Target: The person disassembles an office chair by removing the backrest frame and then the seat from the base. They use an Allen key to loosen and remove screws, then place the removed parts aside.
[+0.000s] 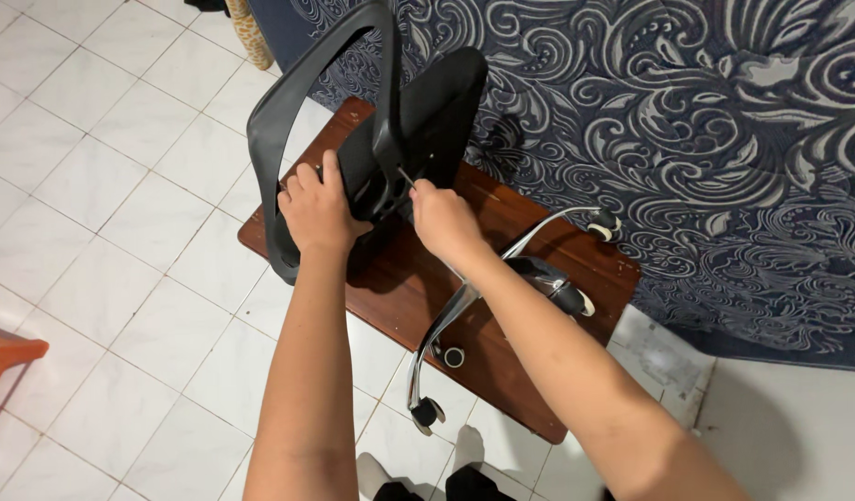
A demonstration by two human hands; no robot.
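Where castors (427,412) jut, wooden board (390,288).

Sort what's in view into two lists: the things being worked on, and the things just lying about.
In hand:
- black chair back frame, gripped by the left hand
- thin metal tool, pinched by the right hand
- wooden board under the work

Lying about:
- chrome chair base with casters
- orange stool at the left edge
- patterned blue cloth
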